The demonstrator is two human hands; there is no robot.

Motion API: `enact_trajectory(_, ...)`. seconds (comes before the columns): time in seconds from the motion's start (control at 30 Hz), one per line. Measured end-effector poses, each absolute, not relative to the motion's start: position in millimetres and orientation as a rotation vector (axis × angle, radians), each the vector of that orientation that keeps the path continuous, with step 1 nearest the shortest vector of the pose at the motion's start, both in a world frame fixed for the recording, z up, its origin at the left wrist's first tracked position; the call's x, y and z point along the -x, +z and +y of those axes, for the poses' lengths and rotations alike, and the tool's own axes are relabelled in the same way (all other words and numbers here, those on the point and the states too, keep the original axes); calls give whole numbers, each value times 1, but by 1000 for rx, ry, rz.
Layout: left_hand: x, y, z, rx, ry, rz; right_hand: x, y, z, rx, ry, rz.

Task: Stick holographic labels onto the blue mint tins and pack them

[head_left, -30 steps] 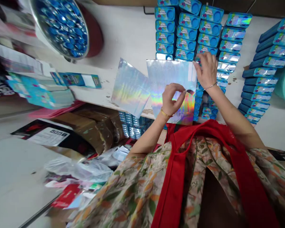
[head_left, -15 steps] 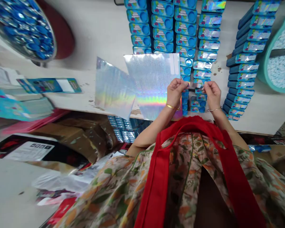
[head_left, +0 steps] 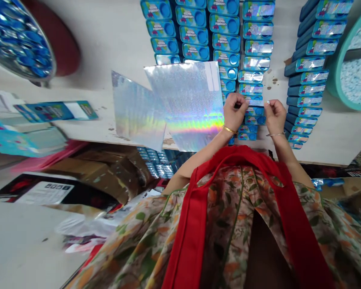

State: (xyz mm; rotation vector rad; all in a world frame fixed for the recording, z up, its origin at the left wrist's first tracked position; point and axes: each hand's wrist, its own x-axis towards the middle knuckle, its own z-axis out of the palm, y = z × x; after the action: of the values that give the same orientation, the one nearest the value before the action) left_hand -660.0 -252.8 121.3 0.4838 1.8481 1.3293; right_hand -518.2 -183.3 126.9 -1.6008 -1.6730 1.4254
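Between my two hands a shiny holographic sticker strip [head_left: 256, 102] is stretched across the face of a small blue candy box in a column of such boxes [head_left: 256, 47]. My left hand [head_left: 235, 111] pinches its left end with thumb and forefinger. At the right end, my right hand [head_left: 275, 116] is closed in a pinch as well. Whether the strip touches the box face I cannot tell. Beside my left hand lies a holographic sticker sheet [head_left: 186, 96], with pale bare strips at its upper right corner. A second silvery sheet [head_left: 138, 112] lies partly against it.
More blue boxes [head_left: 307, 80] stand in a column at the right, near a turquoise tub [head_left: 338, 80] of pale pieces. At the upper left is a dark red pot [head_left: 63, 44] of blue-wrapped sweets. Flat printed cartons [head_left: 52, 110] lie left; cardboard boxes [head_left: 99, 168] sit below the table edge.
My hands have moved from the sticker sheet rightward to the box column, carrying a strip between them. Both have come together over one box. The view has shifted to the right.
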Motion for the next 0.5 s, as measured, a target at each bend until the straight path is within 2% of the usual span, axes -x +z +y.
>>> enact_trajectory(0.13, 658, 117, -248, -775, 1071, 2148, 510, 116, -173, 1597, 1180, -1960)
enact_trajectory(0.27, 653, 116, -248, -887, 815, 2229, 506, 106, -169, 1586, 1108, -2063)
enact_trajectory(0.4, 654, 113, -247, -896, 732, 2274, 505, 86, -170, 1640, 1292, -1910)
enact_trajectory(0.5, 657, 111, -244, -791, 810, 2266, 505, 65, -169, 1659, 1500, -1711)
